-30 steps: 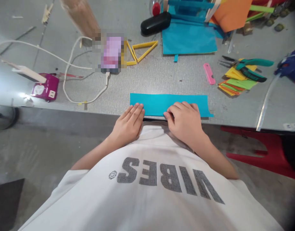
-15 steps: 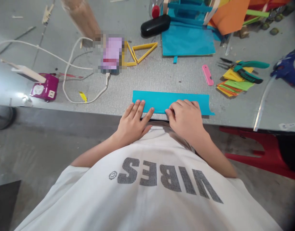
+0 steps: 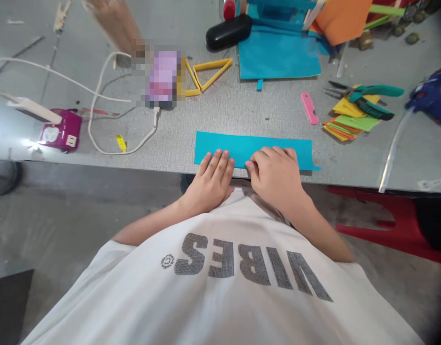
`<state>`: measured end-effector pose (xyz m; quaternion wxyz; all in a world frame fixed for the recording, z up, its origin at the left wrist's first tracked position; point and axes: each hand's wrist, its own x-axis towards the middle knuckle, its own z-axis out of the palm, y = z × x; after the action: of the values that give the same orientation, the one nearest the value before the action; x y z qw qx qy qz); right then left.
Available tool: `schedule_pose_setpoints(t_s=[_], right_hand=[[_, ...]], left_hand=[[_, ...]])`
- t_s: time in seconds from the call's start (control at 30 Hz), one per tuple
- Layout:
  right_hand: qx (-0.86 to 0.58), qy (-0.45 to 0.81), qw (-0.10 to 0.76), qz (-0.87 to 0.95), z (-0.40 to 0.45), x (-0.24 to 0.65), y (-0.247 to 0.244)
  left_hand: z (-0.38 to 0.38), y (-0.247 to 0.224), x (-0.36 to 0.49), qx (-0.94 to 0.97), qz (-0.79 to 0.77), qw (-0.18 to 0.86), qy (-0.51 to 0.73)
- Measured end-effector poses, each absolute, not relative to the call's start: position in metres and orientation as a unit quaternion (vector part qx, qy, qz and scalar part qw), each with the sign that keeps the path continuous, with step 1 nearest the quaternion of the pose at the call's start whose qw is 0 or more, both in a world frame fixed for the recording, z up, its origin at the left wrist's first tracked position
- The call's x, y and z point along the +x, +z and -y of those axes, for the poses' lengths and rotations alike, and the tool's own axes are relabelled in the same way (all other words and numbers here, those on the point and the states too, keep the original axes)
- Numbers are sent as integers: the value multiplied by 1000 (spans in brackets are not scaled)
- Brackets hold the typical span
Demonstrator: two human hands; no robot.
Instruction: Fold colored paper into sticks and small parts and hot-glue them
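Observation:
A long strip of blue paper lies along the near edge of the table, with a small torn tab at its right end. My left hand rests flat on its near edge, fingers stretched out and side by side. To the right, my right hand is curled over the strip, its thumb and bent fingers pressed together at the near edge. The undersides of the right fingers are hidden.
Beyond the strip are a pink cutter, teal-handled pliers on coloured paper pieces, and a blue glue gun. A phone on a white cable, yellow triangular frames and a purple socket adapter stand left.
My left hand has slid right along the paper strip, and its fingers have drawn together. The right hand stays on the strip. The view has shifted slightly.

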<state>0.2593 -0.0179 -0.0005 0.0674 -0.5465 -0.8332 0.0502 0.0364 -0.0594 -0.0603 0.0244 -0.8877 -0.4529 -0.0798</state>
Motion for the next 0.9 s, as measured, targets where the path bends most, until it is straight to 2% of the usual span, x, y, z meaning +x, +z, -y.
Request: schedule_pose_setpoints(t_s=[0.3, 0.6, 0.9], right_hand=[[-555, 28, 102, 825, 24, 274, -9], [-555, 9, 93, 826, 22, 272, -9], [-576, -19, 101, 811, 28, 305, -17]], left_hand=[[63, -49, 41, -885, 461, 27, -67], [48, -56, 69, -916, 395, 27, -71], [58, -60, 69, -897, 428, 36, -104]])
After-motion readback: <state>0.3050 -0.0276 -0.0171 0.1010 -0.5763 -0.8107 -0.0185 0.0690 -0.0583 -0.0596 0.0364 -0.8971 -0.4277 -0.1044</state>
